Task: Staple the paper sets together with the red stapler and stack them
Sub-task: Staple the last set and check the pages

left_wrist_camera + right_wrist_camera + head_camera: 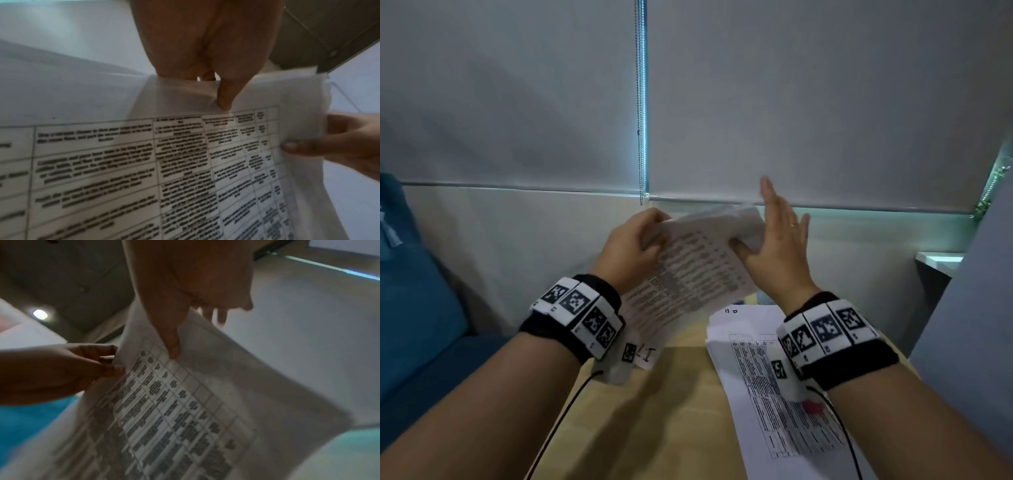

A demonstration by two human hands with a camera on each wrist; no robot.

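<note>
Both hands hold the paper set [695,270] up over the desk [678,411]: left hand [631,248] pinches its left edge, right hand [774,246] thumbs the right edge, fingers straight. Best to square the corners before stapling. Table print is too blurred to read. Something red [813,407], perhaps the stapler, lies on the near-right sheets [750,377].

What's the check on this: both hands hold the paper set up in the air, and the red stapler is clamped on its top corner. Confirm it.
Wrong in one point. Both the left hand and the right hand do hold the paper set up in the air, but no stapler is on its top corner. The head view shows the red stapler down on the papers on the table, under the right wrist.
</note>
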